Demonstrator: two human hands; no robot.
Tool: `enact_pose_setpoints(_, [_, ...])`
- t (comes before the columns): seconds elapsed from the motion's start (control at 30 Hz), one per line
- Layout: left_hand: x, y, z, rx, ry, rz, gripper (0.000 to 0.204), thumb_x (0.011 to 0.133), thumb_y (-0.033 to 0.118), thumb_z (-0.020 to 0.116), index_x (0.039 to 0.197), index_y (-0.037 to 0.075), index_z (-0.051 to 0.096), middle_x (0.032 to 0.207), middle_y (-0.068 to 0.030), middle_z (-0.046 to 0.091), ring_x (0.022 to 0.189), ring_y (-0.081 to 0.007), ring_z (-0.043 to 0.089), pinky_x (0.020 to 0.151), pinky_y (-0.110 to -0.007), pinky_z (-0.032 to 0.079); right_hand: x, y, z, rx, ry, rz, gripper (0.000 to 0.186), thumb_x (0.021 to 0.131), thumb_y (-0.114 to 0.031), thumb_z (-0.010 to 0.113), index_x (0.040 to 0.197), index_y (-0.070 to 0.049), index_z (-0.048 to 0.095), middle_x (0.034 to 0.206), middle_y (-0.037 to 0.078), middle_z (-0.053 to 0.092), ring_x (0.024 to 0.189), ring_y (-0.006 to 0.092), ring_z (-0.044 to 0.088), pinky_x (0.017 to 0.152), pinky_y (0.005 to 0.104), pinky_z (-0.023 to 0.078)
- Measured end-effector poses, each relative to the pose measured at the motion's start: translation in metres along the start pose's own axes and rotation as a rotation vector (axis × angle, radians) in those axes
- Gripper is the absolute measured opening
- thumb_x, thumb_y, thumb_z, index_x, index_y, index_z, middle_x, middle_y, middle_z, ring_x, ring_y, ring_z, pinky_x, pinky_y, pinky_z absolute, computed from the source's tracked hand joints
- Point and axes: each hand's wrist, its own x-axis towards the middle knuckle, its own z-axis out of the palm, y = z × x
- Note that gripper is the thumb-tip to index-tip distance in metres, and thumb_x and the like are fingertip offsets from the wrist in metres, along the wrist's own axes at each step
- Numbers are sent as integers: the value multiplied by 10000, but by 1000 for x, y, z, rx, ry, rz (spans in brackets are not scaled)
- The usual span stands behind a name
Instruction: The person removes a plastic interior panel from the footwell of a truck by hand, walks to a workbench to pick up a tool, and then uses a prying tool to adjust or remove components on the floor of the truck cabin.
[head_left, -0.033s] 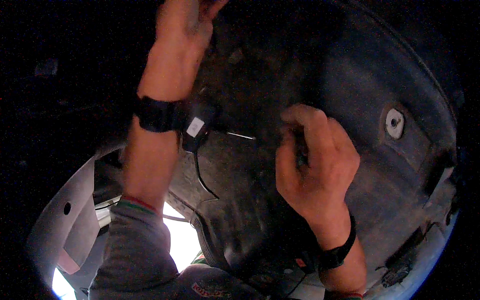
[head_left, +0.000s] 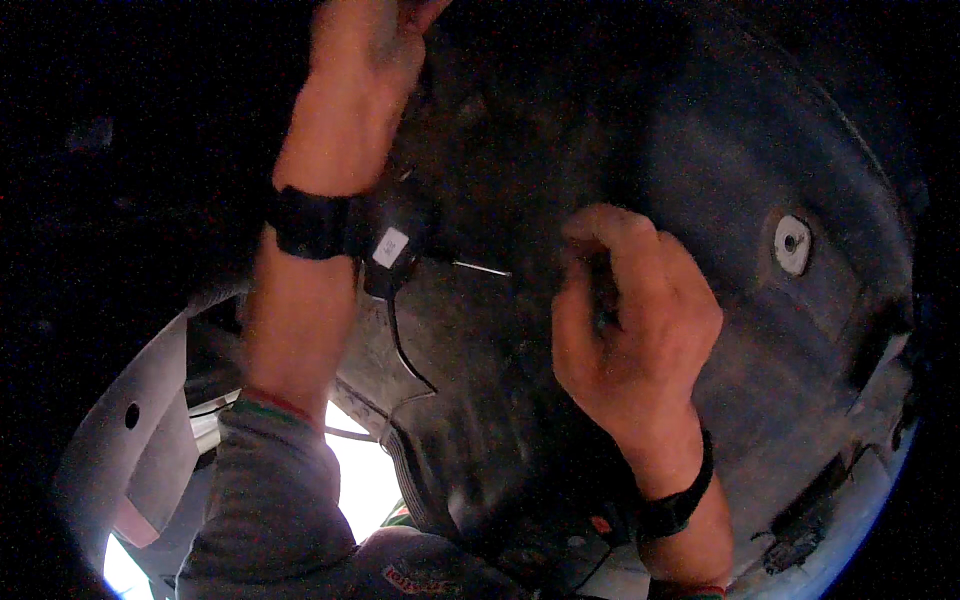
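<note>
My left hand [head_left: 365,35] reaches up to the upper edge of the head view, where its fingers are mostly cut off and lost in the dark. Whatever it touches is hidden. My right hand [head_left: 640,310] is raised right of the middle, its fingers curled toward the thumb in front of a dark curved panel [head_left: 740,330]. Anything inside that curl is too dark to make out. Between my left wrist and my right hand shows a thin bright metal rod [head_left: 482,268]. Which thing the rod belongs to, I cannot tell.
A pale oval plate with a hole [head_left: 792,244] sits on the panel at the right. My left wrist carries a black strapped box [head_left: 392,245] with a cable [head_left: 400,345]. A grey panel with a round hole [head_left: 145,440] stands at the lower left, beside bright gaps.
</note>
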Motion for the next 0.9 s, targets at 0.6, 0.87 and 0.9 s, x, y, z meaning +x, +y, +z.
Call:
enact_pose_setpoints(0.6, [3, 4, -21, -81, -128, 51, 560, 960, 164, 637, 1417, -29, 377, 1451, -178, 392, 1307, -311, 434, 1134, -465, 401, 7, -7, 0, 47, -13, -59, 138, 869, -89, 611, 981, -22, 656, 879, 104, 685, 766, 194, 633, 735, 333, 504])
enact_pose_setpoints(0.87, [-8, 8, -30, -100, 13, 0, 495, 934, 140, 666, 1358, -14, 464, 1348, -176, 506, 1199, -314, 537, 1057, -424, 479, 8, -10, 10, 65, -7, -82, 133, 867, -94, 611, 968, -20, 657, 872, 104, 683, 758, 193, 630, 731, 335, 503])
enact_pose_setpoints(0.9, [-36, 6, -33, 430, -11, 249, 443, 942, 149, 653, 1324, -17, 502, 1321, -171, 540, 1181, -313, 557, 1027, -423, 490, 8, -9, 10, 58, -9, -82, 133, 867, -94, 612, 966, -19, 657, 871, 104, 683, 757, 193, 630, 730, 335, 503])
